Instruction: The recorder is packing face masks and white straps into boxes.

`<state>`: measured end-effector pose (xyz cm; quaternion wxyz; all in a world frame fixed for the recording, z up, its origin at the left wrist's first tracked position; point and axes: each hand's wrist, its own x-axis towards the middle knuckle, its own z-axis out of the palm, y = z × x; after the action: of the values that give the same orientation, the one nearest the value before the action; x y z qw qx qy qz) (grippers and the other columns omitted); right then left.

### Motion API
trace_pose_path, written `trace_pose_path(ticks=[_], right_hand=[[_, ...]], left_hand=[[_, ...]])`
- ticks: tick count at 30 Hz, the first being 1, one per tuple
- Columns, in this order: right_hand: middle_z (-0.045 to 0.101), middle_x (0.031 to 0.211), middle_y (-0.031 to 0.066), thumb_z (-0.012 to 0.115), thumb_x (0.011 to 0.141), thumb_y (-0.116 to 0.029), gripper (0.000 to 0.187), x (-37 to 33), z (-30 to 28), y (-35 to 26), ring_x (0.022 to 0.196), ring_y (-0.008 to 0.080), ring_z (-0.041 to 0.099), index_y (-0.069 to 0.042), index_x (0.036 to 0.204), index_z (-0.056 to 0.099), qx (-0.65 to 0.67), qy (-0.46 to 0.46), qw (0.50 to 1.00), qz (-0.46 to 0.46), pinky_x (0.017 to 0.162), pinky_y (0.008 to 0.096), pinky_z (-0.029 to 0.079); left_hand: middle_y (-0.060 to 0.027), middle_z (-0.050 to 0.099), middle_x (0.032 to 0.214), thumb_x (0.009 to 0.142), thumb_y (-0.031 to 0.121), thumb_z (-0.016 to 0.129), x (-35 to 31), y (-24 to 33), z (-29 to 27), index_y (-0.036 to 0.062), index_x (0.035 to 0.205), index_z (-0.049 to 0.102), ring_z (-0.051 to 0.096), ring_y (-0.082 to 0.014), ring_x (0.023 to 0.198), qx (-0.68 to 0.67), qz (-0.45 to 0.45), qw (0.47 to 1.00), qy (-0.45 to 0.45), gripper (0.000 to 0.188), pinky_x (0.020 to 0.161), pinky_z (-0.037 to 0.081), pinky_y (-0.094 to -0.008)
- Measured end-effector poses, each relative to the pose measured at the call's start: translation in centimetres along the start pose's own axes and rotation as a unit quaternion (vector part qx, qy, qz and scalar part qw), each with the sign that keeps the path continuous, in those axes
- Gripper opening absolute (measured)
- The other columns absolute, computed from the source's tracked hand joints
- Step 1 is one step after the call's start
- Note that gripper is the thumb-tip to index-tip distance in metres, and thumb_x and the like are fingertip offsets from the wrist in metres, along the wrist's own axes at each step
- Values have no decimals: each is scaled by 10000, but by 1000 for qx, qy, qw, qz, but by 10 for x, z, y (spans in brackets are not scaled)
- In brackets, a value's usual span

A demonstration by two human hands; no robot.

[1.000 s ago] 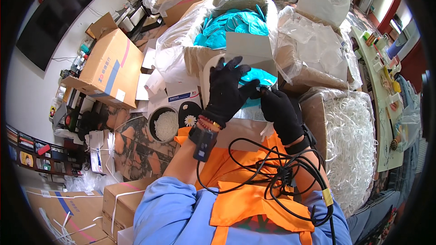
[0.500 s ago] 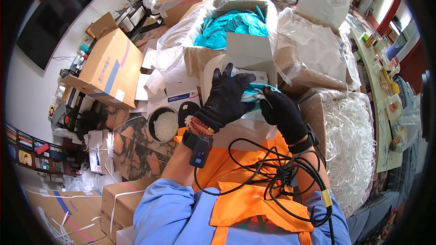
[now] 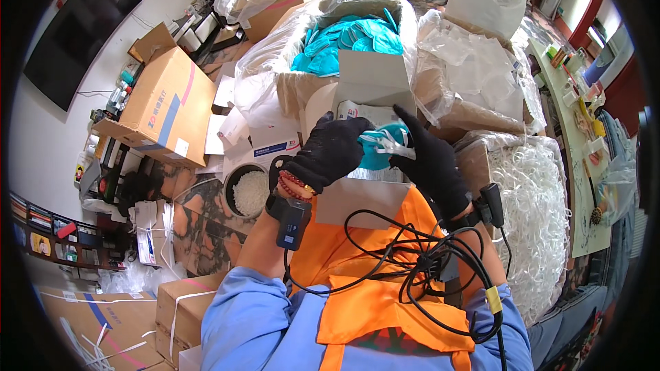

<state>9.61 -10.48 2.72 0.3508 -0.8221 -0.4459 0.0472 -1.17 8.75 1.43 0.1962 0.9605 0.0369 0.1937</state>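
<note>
Above the open white box [image 3: 363, 205], a teal face mask [image 3: 375, 161] with white straps is held between my two gloved hands. My left hand [image 3: 330, 153] has its fingertips closed on the mask's left edge, by the straps. My right hand [image 3: 433, 161] grips the right side, its thumb under the white straps and its index finger raised along the far edge. Inside the box, beneath the mask, lie white printed packets [image 3: 354, 110], partly hidden. Both hands wear black gloves, with black devices strapped at the wrists.
Beyond the box stands a lined carton heaped with teal masks [image 3: 350, 41]. White straps [image 3: 528, 227] fill a carton at my right. A dark round pot of white pieces [image 3: 251, 192] sits at my left. Black cables [image 3: 426, 254] hang across my orange apron.
The mask has turned and now shows its rounded teal side and white straps. My left hand has moved down and left with fingers drawn in; my right hand's index finger has risen.
</note>
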Motion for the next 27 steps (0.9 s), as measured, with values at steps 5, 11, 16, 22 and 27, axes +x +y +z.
trace_pose_path(ticks=[5, 11, 16, 22, 27], right_hand=[[685, 997, 69, 645, 834, -129, 356, 4, 14, 27, 836, 297, 673, -193, 1184, 626, -30, 38, 994, -101, 689, 371, 539], [652, 1035, 100, 674, 810, -137, 342, 1, 12, 29, 918, 309, 641, -142, 1149, 630, 11, 28, 997, -69, 773, 363, 520], [623, 1051, 146, 710, 774, -170, 434, 0, 13, 1, 988, 341, 603, -130, 1193, 603, 67, 79, 992, -67, 832, 388, 498], [606, 1125, 149, 680, 740, -8, 267, 11, 13, 1, 1080, 337, 578, -61, 1001, 661, -38, 3, 999, -2, 921, 383, 469], [636, 1096, 117, 704, 735, -24, 183, 9, 19, -18, 1079, 330, 576, -39, 909, 650, 30, 125, 970, -208, 895, 400, 470]], left_hand=[[-173, 674, 800, 770, 93, 569, 8, 4, 0, 76, 953, 675, 654, -360, 741, 21, -66, 996, 58, 212, 678, 522, -428], [-187, 667, 765, 771, 112, 565, 8, 4, 4, 64, 929, 672, 656, -362, 709, 23, -78, 987, 136, 197, 643, 522, -434], [-177, 658, 725, 859, 284, 598, 13, 7, 11, 68, 893, 681, 651, -355, 681, 23, -76, 990, 119, 234, 620, 514, -432], [-152, 660, 720, 922, 371, 559, 20, 4, 7, 80, 858, 683, 649, -349, 671, 57, -67, 994, 61, 323, 588, 499, -439], [-138, 672, 773, 919, 367, 555, 24, -27, 27, 107, 876, 688, 656, -332, 712, 55, -90, 992, 72, 295, 617, 504, -424]])
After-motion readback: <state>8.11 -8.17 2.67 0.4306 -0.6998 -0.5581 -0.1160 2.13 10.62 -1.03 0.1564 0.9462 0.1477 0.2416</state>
